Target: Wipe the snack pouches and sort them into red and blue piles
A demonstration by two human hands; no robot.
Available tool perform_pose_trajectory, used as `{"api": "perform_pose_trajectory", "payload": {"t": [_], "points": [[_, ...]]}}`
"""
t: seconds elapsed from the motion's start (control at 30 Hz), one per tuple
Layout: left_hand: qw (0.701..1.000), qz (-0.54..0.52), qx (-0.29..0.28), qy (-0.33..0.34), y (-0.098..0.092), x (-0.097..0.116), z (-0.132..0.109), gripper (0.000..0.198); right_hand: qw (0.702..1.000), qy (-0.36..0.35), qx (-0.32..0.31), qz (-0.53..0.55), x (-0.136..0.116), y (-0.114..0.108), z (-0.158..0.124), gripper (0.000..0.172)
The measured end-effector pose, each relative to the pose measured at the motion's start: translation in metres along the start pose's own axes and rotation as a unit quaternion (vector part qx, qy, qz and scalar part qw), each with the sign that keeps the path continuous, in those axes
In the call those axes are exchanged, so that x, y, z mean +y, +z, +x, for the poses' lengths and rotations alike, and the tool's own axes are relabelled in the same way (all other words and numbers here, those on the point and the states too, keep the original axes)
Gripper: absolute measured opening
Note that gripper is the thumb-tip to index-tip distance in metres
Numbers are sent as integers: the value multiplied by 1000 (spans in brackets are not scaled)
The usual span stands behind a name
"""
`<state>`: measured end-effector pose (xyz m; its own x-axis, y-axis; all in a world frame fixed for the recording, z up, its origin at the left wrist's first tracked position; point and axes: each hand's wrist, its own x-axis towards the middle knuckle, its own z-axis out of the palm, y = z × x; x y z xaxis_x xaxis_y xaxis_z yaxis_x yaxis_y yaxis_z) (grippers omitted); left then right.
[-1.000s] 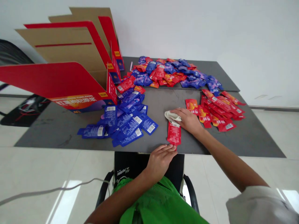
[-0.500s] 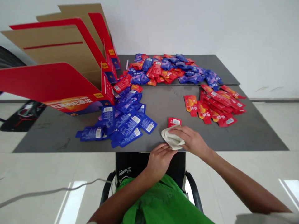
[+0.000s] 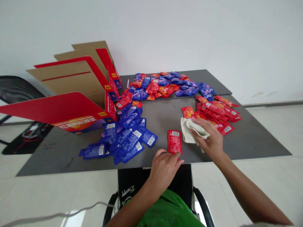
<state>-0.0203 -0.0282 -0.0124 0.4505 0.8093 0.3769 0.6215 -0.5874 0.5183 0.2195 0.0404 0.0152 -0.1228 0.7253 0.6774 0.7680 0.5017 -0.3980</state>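
head view, two hands (image 3: pixel 164 176) (image 3: pixel 208 138), one red sachet (image 3: pixel 175 142), probably one cloth (image 3: pixel 190 130)

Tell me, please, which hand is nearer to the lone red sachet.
Left: the left hand sits at the lower end of the red sachet, maybe touching it. The right hand is farther right, on a cream cloth.
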Motion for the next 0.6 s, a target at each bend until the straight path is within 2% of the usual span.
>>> {"api": "perform_pose_trajectory", "payload": {"t": [0.1, 0.17, 0.27, 0.37, 0.47, 0.53, 0.6], "points": [[995, 91, -6, -47, -7, 4, 25, 36, 997, 67, 27, 2, -9, -23, -39, 36], [985, 154, -10, -80, -2, 5, 36, 50, 992, 120, 40, 4, -9, -30, -62, 32], [972, 204, -14, -118, 15, 3, 45, 60, 978, 203, 52, 14, -4, -30, -88, 34], [965, 231, 12, -128, 31, 0, 51, 67, 957, 277, 75, 35, 1, -23, -101, 40], [959, 249, 23, -136, 35, 3, 62, 76, 942, 316, 97, 54, 3, -17, -105, 44], [956, 250, -15, -155, 30, 11, 74, 71, 941, 317, 101, 60, 3, -14, -105, 46], [950, 238, -87, -183, 20, 21, 87, 56, 942, 313, 102, 62, 3, -13, -105, 47]]}}
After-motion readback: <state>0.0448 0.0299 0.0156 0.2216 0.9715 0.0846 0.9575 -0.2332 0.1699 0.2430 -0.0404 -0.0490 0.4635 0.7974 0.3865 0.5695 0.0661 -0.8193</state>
